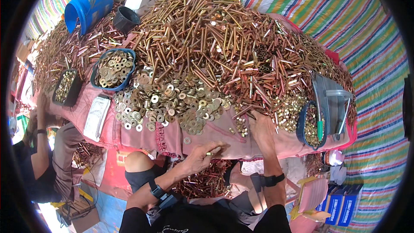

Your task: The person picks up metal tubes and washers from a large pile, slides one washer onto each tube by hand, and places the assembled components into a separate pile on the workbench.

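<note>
My left hand [203, 155] is closed, low over the front of the pink cloth, with a small gold-coloured piece [209, 153] showing at its fingers; it looks like a nut, but is too small to be sure. Farther right, my right hand [261, 125] reaches to the front edge of the heap of copper-coloured metal tubes [263, 86]. Its fingertips are among the tube ends, so I cannot tell whether they grip one. Between the hands lie a few loose gold nuts [240, 129]. Flat metal washers [168, 99] are piled left of the right hand, and small gold nuts [286, 110] to its right.
A blue-rimmed tub of washers [114, 70], a dark tray of nuts [66, 87] and a silver packet [97, 118] sit at left. A blue bucket [89, 11] lies behind. At right are a nut basket [311, 125] and grey bin [330, 103]. Another person's arm [41, 142] is at far left.
</note>
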